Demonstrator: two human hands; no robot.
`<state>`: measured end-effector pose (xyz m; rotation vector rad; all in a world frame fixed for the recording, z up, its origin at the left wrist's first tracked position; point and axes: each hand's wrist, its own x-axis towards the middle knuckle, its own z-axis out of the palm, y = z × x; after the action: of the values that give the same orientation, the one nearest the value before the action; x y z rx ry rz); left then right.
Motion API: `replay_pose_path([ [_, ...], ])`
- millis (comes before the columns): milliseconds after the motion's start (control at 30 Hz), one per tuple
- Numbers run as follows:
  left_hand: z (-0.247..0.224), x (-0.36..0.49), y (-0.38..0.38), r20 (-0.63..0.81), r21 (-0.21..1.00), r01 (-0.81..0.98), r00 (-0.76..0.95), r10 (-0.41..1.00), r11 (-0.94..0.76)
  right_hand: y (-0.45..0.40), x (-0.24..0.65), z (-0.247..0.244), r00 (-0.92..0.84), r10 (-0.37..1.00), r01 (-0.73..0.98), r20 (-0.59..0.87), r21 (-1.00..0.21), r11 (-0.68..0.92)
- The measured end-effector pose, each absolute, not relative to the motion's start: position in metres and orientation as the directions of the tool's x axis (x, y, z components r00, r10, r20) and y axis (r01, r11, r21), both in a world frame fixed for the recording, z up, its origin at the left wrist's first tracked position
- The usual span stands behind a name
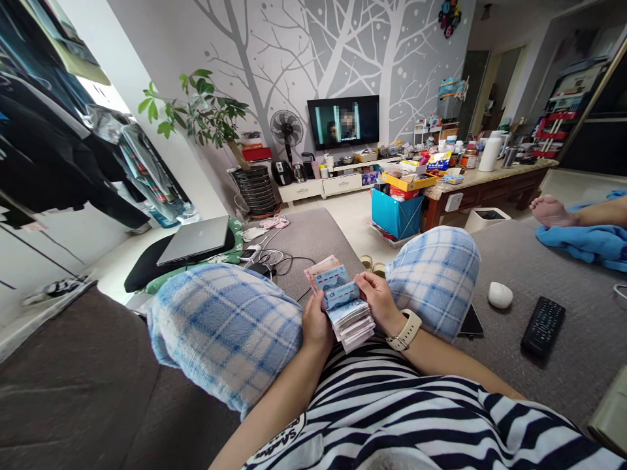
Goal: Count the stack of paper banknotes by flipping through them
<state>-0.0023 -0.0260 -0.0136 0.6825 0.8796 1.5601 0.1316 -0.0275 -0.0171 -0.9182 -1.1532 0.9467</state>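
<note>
Between my hands, over my lap, is a stack of paper slips that look like banknotes (pixel 349 318). Its near part is folded into several pale layers. My left hand (pixel 317 321) grips the stack's left edge, thumb on top. With thumb and fingers pinched, my right hand (pixel 376 295) holds the right corner of a blue note (pixel 341 295) on top. Another blue note (pixel 331 278) and some pinkish ones (pixel 318 266) fan out beyond it. A pale watch (pixel 405 330) is on my right wrist.
A mouse (pixel 500 295), a remote (pixel 543 328) and a dark phone-like device (pixel 471 324) lie on the grey sofa to the right. Left are a laptop (pixel 194 239) and cables (pixel 281 256). Ahead stand a blue box (pixel 396 213) and a cluttered table (pixel 460 186). Another person's foot (pixel 551 211) rests far right.
</note>
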Motion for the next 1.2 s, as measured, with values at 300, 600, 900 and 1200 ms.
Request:
replay_pose_path([
  [300, -0.018, -0.003, -0.024, -0.036, 0.809, -0.587, -0.112, 0.993, -0.037, -0.027, 0.128, -0.015, 0.144, 0.952, -0.177, 0.269, -0.94, 0.292],
  [600, -0.014, -0.003, -0.028, -0.04, 0.8, -0.6, -0.036, 0.999, 0.011, -0.024, 0.129, -0.018, 0.208, 0.933, -0.066, 0.295, -0.947, 0.314],
  [900, -0.012, -0.002, -0.024, -0.049, 0.849, -0.525, -0.189, 0.981, -0.059, -0.026, 0.129, -0.014, 0.168, 0.934, -0.065, 0.315, -0.942, 0.33],
  [1200, -0.006, -0.002, -0.028, -0.053, 0.87, -0.49, -0.203, 0.978, -0.054, -0.028, 0.129, -0.011, 0.165, 0.935, -0.075, 0.313, -0.942, 0.328],
])
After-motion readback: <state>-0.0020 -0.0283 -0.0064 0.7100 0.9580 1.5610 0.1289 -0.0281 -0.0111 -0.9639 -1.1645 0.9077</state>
